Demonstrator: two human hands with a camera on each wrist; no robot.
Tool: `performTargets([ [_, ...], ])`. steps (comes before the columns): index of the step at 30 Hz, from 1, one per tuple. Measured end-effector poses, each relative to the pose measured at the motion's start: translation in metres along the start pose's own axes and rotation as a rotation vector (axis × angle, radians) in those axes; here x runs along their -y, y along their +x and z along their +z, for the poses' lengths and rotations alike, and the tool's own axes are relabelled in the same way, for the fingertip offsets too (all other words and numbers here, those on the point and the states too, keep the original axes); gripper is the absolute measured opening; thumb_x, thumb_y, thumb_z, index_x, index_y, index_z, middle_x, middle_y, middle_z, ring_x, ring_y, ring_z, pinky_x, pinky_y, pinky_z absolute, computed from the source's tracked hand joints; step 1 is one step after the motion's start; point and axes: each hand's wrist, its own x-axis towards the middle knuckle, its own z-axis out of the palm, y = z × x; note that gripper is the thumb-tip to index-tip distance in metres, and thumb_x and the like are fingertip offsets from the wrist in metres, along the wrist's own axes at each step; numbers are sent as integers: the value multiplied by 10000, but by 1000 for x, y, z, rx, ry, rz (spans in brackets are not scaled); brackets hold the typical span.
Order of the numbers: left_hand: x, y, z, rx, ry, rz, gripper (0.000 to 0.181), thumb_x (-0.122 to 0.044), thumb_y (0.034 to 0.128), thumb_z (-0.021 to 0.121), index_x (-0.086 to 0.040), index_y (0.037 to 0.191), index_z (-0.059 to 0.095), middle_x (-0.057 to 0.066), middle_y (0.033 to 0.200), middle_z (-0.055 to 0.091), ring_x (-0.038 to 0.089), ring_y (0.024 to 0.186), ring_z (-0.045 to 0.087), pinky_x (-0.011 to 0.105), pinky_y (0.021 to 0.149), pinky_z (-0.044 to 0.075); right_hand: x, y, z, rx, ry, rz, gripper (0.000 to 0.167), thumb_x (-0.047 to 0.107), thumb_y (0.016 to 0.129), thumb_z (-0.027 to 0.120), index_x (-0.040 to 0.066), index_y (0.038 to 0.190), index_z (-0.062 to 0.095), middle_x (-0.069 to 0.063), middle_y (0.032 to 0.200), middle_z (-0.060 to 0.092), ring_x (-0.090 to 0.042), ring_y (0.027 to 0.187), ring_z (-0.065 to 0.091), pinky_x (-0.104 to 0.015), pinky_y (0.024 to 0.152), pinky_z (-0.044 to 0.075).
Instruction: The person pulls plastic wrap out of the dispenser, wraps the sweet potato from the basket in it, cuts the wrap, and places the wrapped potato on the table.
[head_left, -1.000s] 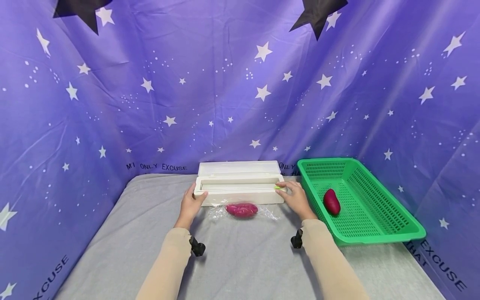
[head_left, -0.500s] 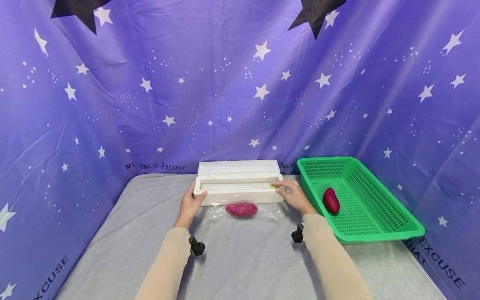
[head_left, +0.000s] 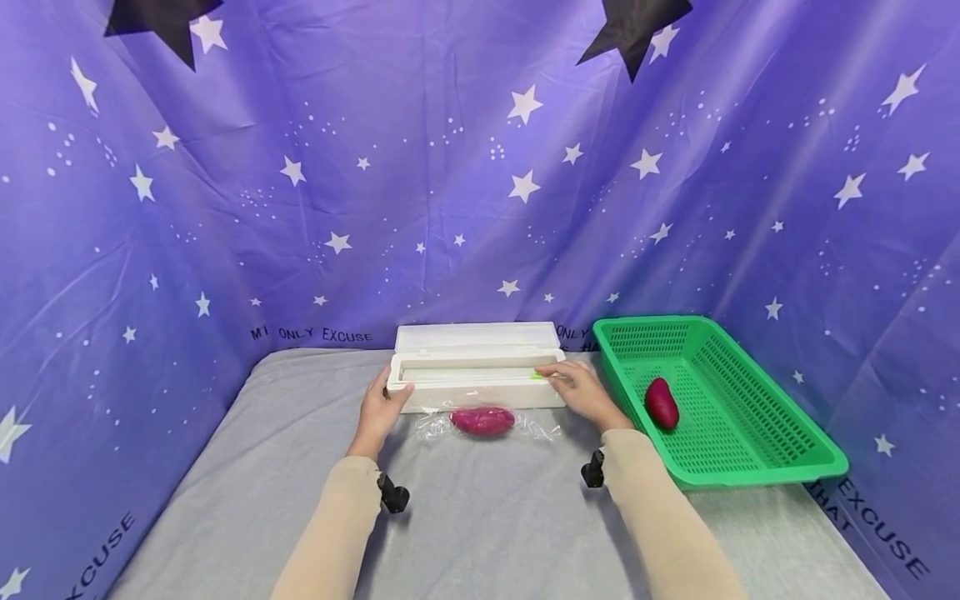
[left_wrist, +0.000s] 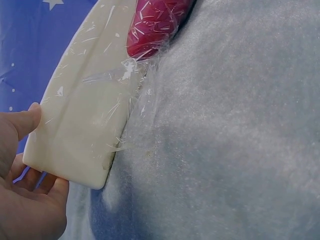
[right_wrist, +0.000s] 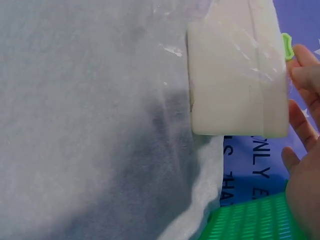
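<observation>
A white cling film dispenser [head_left: 450, 397] stands at the table's far side, its lid [head_left: 476, 337] raised at the back. My left hand [head_left: 379, 412] grips its left end, thumb on the front edge and fingers round the end, as the left wrist view shows. With thumb and fingertips my right hand [head_left: 587, 393] pinches the small green slide cutter [right_wrist: 287, 47] on the dispenser's top edge, right of its middle. Clear film hangs down the front. A purple-red sweet potato [head_left: 482, 421] lies before the dispenser, with clear film spread about it.
A green plastic basket [head_left: 757, 478] stands at the right with another purple-red sweet potato [head_left: 662, 404] in it. Grey cloth [head_left: 495, 525] covers the table. A purple star-printed curtain [head_left: 420, 183] closes off the back and sides.
My right hand has slid the green cutter leftward along the dispenser's edge from near its right end. The left hand keeps its grip, and the sweet potatoes have not moved.
</observation>
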Motion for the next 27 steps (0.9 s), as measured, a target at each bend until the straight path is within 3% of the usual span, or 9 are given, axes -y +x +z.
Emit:
performTargets([
  [9, -1, 0, 0, -11, 3, 4, 732, -208, 978, 669, 35, 1548, 279, 301, 1558, 263, 445, 1420, 301, 481, 1171, 261, 10, 6, 3, -35, -82, 33, 241, 211, 877, 788, 84, 1082, 770, -69, 1070, 738, -339, 1087, 586, -530, 1006, 380],
  [16, -1, 0, 0, -6, 8, 0, 737, -218, 974, 675, 19, 1552, 283, 291, 1564, 262, 445, 1416, 311, 484, 1166, 269, 12, 11, 10, -41, -141, 32, 209, 170, 831, 826, 58, 1000, 773, -92, 956, 738, -313, 960, 628, -489, 885, 479],
  [27, -1, -2, 0, -12, 16, 12, 710, -176, 981, 662, 54, 1538, 286, 325, 1532, 287, 460, 1409, 313, 496, 1164, 267, 13, 15, 6, 10, -128, 17, 159, 148, 844, 815, 69, 975, 772, -80, 962, 744, -304, 960, 639, -476, 880, 500],
])
